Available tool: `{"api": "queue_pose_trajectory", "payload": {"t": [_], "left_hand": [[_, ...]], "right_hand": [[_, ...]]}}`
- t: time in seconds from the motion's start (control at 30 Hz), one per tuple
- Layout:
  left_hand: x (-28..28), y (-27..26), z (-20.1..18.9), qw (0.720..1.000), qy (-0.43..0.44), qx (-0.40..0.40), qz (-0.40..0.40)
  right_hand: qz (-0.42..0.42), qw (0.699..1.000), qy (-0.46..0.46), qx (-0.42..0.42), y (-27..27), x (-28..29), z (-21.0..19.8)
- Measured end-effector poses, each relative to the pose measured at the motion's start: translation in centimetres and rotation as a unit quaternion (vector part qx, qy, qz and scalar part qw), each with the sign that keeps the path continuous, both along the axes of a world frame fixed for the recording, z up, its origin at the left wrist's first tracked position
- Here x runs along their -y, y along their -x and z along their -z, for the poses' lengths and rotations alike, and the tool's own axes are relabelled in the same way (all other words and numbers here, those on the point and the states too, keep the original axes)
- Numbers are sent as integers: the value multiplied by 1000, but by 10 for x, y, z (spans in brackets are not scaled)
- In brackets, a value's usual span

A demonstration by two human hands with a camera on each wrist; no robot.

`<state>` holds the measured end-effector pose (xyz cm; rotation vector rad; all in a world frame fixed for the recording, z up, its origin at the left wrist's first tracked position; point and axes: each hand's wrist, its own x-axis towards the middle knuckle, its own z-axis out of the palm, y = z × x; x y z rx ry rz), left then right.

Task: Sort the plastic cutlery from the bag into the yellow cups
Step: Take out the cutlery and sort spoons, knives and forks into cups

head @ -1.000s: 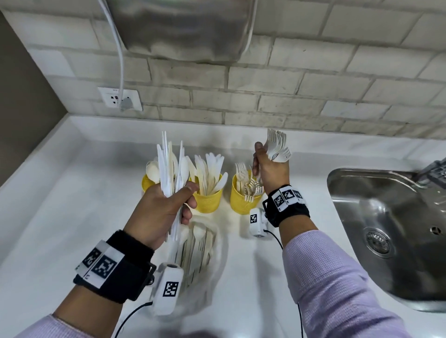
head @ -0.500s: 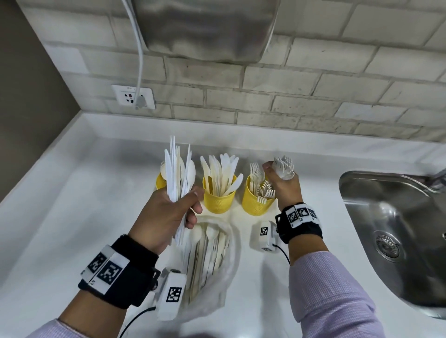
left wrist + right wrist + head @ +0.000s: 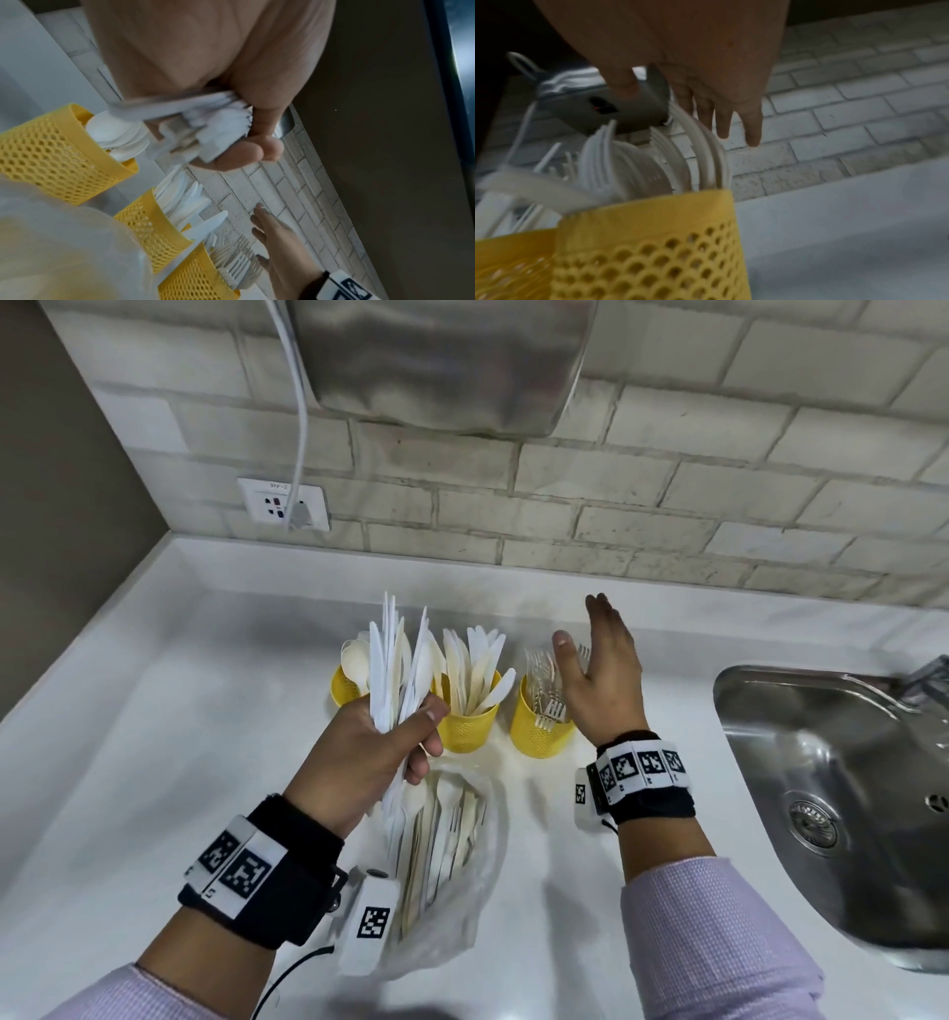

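On white countertop (image 3: 128, 762): clear plastic bag (image 3: 462, 891) with leftover cutlery lies near three yellow perforated cups (image 3: 470, 726) holding spoons, knives, forks. Left hand (image 3: 369, 752) grips upright bundle of white plastic knives (image 3: 395, 670). Right hand (image 3: 601, 680) empty, fingers spread over right fork cup (image 3: 539, 737). Advice: right hand pinches knives off bundle few at a time, drops handles-down into middle cup; keep bundle clear of spoon cup.

My right hand (image 3: 601, 677) let go of its forks (image 3: 547, 690): they now stand in the right cup (image 3: 539, 737) just under my opened, empty grip.
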<state>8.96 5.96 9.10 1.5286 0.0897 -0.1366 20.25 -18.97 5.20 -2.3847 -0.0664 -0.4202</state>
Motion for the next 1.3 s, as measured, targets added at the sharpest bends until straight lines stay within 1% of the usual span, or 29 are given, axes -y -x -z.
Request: {"api": "queue_pose_trajectory", "payload": {"t": [0.03,0.1,0.13,0.17,0.27,0.33,0.4,0.43,0.5,0.57,0.6,0.63,0.67,0.73,0.83,0.9,1.07,1.17,1.3], "left_hand": [[1,1,0,1000,4,6,8],[3,2,-2,999,21,18,22],[5,3,-3,999,32,23,28],[5,5,-4,998,40,29,33],[5,8,-8,996,58,51,52],[3,11,-11,994,67,61,64],[-1,15,-12,993,68,67,67],[-1,16,-12,992,72,68,72],[-1,20,-13,990,88,69,86],[1,22,-15,988,104,63,91],[2,23,-16,988,111,59,87],[3,24,-16,988,118,57,82],[3,25,-17,987,126,55,78],[3,26,-19,986,138,54,73],[3,31,-23,983,155,60,79],[1,33,-26,981,162,69,81],[-2,36,-31,988,87,105,72],[-3,39,-35,988,57,117,77],[-3,42,-38,987,36,129,87]], "right_hand": [[1,997,71,-34,1,-3,-1],[-24,975,187,-118,5,-9,2],[-40,965,219,-139,8,-12,3],[-51,961,229,-144,10,-13,4],[-49,975,170,-136,15,-17,-8],[-47,986,124,-97,23,-21,-22],[-78,996,17,-39,37,-32,-43],[-101,994,-51,-11,46,-38,-53],[-156,971,-179,25,69,-56,-76],[-203,940,-274,-8,92,-75,-97],[-223,927,-299,-29,101,-84,-102],[-235,924,-299,-34,107,-91,-104],[-237,928,-284,-26,112,-96,-104],[-225,931,-287,-22,114,-102,-103],[-228,910,-345,-41,113,-99,-104],[-238,899,-365,-39,114,-95,-103],[-271,880,-389,-42,123,-94,-107],[-262,881,-392,-21,128,-92,-111],[-251,877,-408,-35,130,-91,-115]]}}
